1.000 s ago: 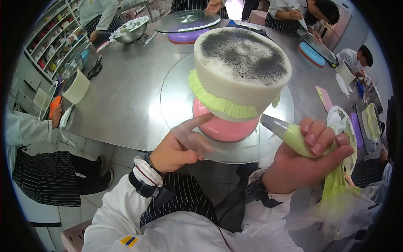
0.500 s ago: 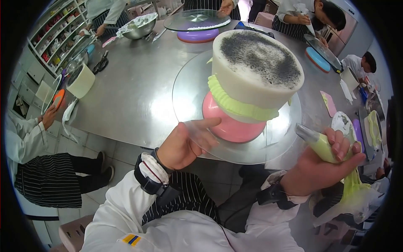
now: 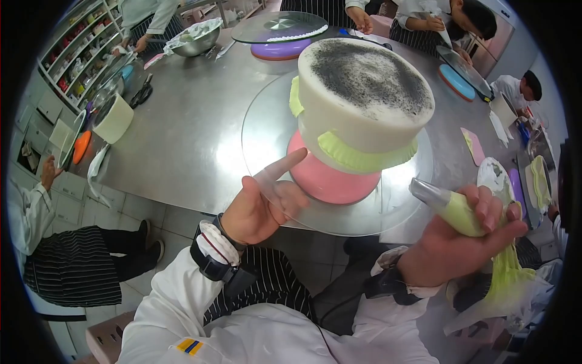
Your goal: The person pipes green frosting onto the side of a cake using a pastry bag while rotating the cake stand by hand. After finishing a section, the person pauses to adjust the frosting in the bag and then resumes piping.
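A white round cake form with dark smudges on top stands on a clear glass turntable with a pink base. Pale green ruffled cream runs along part of its lower side, and a second green piece shows at the left. My left hand is at the glass's near-left edge, its index finger stretched out and the others loosely bent, partly seen through the glass. Wrapped in my right hand is a piping bag of green cream, its tip pointing up-left, apart from the form.
Behind stands another glass turntable on a purple base. A metal bowl sits at the back left, and a second white form at the left. At right lie a pink scraper and a cream-smeared bowl. Several people work around the table.
The form has turned on the turntable; the front ruffle has shifted right and another green piece shows at left. My right hand with the piping bag has moved slightly left.
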`<state>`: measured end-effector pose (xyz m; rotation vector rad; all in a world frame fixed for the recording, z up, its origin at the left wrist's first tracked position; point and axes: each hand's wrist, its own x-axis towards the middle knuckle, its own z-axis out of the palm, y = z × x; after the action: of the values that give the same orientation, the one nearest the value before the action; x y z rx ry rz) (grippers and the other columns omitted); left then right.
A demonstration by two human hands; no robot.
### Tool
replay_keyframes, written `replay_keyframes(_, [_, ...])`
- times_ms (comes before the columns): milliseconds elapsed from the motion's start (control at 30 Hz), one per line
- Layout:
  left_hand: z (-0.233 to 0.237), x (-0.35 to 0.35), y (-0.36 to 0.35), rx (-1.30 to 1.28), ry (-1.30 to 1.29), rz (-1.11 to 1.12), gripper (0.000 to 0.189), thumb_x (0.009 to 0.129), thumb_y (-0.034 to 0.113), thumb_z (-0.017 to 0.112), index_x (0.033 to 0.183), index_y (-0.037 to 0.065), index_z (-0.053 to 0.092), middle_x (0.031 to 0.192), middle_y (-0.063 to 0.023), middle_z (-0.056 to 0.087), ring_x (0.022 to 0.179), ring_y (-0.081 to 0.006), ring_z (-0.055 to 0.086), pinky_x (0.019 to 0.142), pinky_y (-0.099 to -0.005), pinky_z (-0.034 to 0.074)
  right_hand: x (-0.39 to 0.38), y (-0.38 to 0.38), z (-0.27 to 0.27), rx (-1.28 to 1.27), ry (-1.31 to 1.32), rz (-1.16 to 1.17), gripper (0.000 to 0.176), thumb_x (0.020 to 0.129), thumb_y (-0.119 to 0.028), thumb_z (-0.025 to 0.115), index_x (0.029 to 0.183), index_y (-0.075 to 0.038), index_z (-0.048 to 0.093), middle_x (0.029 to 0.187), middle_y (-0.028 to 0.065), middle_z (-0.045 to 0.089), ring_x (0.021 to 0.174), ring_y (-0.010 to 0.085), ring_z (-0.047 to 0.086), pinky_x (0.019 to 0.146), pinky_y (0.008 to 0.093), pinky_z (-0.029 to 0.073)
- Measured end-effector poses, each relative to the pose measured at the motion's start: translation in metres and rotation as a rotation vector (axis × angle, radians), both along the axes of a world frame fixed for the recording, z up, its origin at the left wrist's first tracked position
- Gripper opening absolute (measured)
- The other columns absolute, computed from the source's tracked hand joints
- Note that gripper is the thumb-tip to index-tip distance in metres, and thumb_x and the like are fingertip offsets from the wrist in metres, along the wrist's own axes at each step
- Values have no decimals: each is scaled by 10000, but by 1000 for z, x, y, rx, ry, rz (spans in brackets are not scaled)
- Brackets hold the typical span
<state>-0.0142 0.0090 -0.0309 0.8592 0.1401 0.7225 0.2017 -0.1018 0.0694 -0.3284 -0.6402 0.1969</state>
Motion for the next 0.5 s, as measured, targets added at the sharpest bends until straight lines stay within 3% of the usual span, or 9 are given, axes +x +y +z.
replay_keyframes(67, [-4, -1, 1, 1, -15, -23, 947, 795, 658, 493, 1412, -12, 233, 927, -101, 643, 751, -87, 538, 698, -208, 434, -6, 2, 2, -70, 43, -124, 263, 959, -411, 417, 964, -154, 476, 611, -58, 422, 633, 76, 456, 698, 244, 427])
replay_keyframes(167, [-2, -2, 0, 59, 62, -8, 948, 786, 651, 515, 1411, -8, 243, 916, -104, 642, 742, -84, 537, 693, -206, 434, -4, 0, -2, -45, 19, -74, 260, 964, -404, 400, 1005, -156, 471, 643, -52, 442, 683, 90, 476, 764, 281, 444])
replay_keyframes(367, [6, -5, 4, 267, 197, -115, 970, 765, 668, 523, 1411, -2, 251, 881, -106, 641, 747, -104, 554, 690, -226, 443, -2, -2, -3, -42, 24, -27, 259, 977, -388, 370, 1032, -157, 471, 649, -55, 437, 670, 85, 466, 752, 281, 437])
replay_keyframes(500, [7, -1, 1, 144, 91, -92, 1041, 722, 743, 464, 1429, 24, 210, 905, -111, 635, 790, -124, 570, 711, -261, 451, 2, -3, -5, -9, -45, 43, 259, 980, -389, 361, 1034, -159, 468, 647, -58, 432, 655, 80, 456, 741, 279, 438])
